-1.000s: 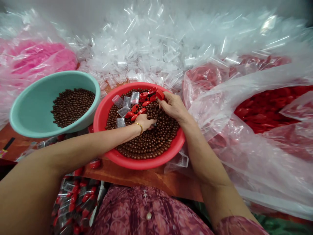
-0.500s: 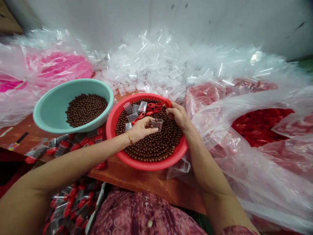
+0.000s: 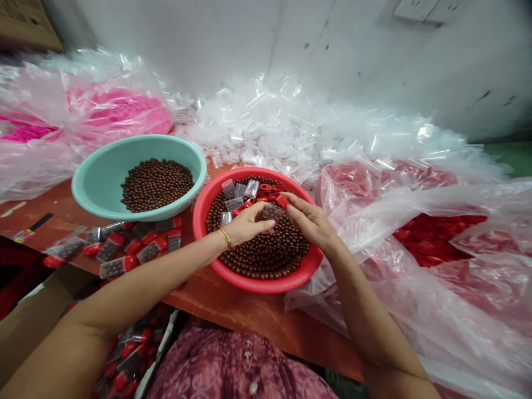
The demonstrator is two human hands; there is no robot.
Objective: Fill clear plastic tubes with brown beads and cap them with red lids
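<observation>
My left hand (image 3: 245,226) grips a small clear plastic container (image 3: 274,213) over the red basin (image 3: 266,285). Brown balls show in or through its wall; I cannot tell which. Between the fingertips of my right hand (image 3: 311,220) is a red cap (image 3: 282,201), at the container's right end. Whether the cap is seated on it cannot be made out. Brown balls (image 3: 266,257) fill much of the basin. On top of them, behind my hands, lie several clear containers (image 3: 251,188) and red caps (image 3: 266,189).
A turquoise basin (image 3: 100,188) with more brown balls stands at the left. Filled, red-capped containers (image 3: 112,246) lie before it, others (image 3: 128,349) in a box below. Clear containers (image 3: 270,122) are heaped along the wall. Plastic bags hold red pieces (image 3: 432,238) and pink pieces (image 3: 120,113).
My right hand has moved from the basin's right rim leftward to the container, bringing the red cap with it. My left hand still holds the container. The camera view has shifted slightly.
</observation>
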